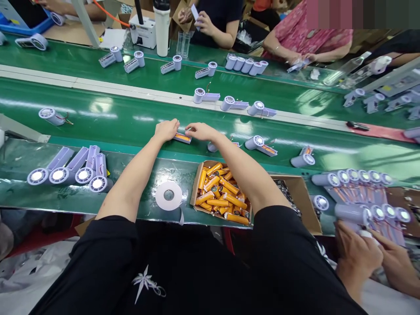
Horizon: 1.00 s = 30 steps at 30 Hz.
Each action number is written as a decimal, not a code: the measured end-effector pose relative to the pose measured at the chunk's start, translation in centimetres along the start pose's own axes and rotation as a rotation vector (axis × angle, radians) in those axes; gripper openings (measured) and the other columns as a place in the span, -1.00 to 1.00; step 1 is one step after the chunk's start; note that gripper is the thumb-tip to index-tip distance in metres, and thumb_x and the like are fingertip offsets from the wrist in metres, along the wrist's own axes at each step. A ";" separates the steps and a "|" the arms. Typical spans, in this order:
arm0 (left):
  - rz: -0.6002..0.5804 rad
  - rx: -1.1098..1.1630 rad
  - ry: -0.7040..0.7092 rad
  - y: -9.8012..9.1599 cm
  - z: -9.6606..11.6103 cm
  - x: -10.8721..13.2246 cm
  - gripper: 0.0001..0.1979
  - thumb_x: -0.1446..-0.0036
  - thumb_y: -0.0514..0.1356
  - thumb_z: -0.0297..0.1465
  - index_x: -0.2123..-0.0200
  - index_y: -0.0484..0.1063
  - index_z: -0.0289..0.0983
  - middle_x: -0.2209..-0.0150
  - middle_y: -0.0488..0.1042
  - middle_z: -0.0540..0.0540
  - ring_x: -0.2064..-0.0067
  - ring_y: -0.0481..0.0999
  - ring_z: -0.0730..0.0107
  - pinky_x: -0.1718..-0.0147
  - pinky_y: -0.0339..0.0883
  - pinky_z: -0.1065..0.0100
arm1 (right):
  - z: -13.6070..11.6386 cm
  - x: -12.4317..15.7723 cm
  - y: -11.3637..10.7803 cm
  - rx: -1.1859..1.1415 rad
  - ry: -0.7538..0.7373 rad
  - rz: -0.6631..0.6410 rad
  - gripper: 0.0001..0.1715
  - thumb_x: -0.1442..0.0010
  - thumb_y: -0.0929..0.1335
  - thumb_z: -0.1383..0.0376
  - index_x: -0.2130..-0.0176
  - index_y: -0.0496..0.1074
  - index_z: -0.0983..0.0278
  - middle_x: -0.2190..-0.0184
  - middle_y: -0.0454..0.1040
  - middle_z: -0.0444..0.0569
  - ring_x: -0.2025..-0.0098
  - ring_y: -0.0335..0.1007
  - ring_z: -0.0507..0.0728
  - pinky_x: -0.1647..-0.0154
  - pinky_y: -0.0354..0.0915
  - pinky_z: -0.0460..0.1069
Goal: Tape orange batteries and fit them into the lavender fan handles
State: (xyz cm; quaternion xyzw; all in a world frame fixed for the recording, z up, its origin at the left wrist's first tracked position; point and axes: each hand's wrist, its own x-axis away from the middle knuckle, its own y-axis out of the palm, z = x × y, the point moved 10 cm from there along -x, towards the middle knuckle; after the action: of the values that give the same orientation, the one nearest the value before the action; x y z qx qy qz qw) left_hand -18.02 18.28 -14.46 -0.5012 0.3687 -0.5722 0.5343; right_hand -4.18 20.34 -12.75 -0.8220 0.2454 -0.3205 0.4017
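On the green belt in front of me lies a lavender handheld fan housing [182, 138], its open handle showing an orange battery cell inside. My left hand [167, 131] is closed around the far end of it and hides that part. Just to the right, my right hand [201, 131] hovers by the handle with fingers curved and a little apart; nothing shows between them. Nearer me, a cardboard box [194, 192] holds several orange battery cells [216, 202]. A roll of white tape [159, 197] lies flat left of that box.
Several fan housings [59, 175] stand at my left on the bench. More fan units [256, 142] sit along the belt. At right, a second cardboard box [306, 205] holds small dark parts, beside a co-worker's hands [357, 251]. Other people work across the line.
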 end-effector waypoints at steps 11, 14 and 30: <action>0.057 -0.022 -0.031 -0.2 2.7 -0.4 -0.41 -0.56 -0.20 -0.14 -0.22 0.51 -0.28 -0.09 0.60 -0.44 -0.16 0.58 -0.29 -0.10 0.36 -0.09 | 0.5 0.2 2.4 0.275 0.057 -0.056 -0.53 -0.58 0.25 0.19 -0.23 0.57 0.35 -0.17 0.59 0.24 -0.18 0.53 0.33 -0.07 0.29 0.05; 0.110 0.056 -0.013 -1.5 3.5 0.1 -0.44 -0.56 -0.13 -0.18 -0.30 0.47 -0.33 -0.24 0.52 -0.45 -0.35 0.43 -0.22 -0.31 0.21 -0.13 | 0.2 2.2 0.5 0.272 0.075 0.005 -0.48 -0.56 0.29 0.11 -0.28 0.53 0.38 -0.23 0.54 0.30 -0.26 0.49 0.39 -0.18 0.33 0.10; 0.341 -0.036 0.799 -0.9 2.5 35.3 -0.70 -0.33 0.38 -0.29 -0.10 0.58 -0.20 -0.25 0.55 -0.25 -0.35 0.34 -0.20 -0.24 0.48 -0.12 | -8.2 30.8 11.1 -0.690 -0.020 0.169 -0.46 -0.35 0.47 -0.04 -0.08 0.61 0.31 0.31 0.65 -0.03 0.43 0.50 0.03 0.33 0.34 -0.06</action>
State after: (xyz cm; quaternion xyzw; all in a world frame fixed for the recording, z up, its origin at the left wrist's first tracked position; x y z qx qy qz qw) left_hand -13.24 -15.92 -6.72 -0.1815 0.6341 -0.6182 0.4275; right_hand 8.96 -10.33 -7.83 -0.8892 0.4025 -0.1760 0.1279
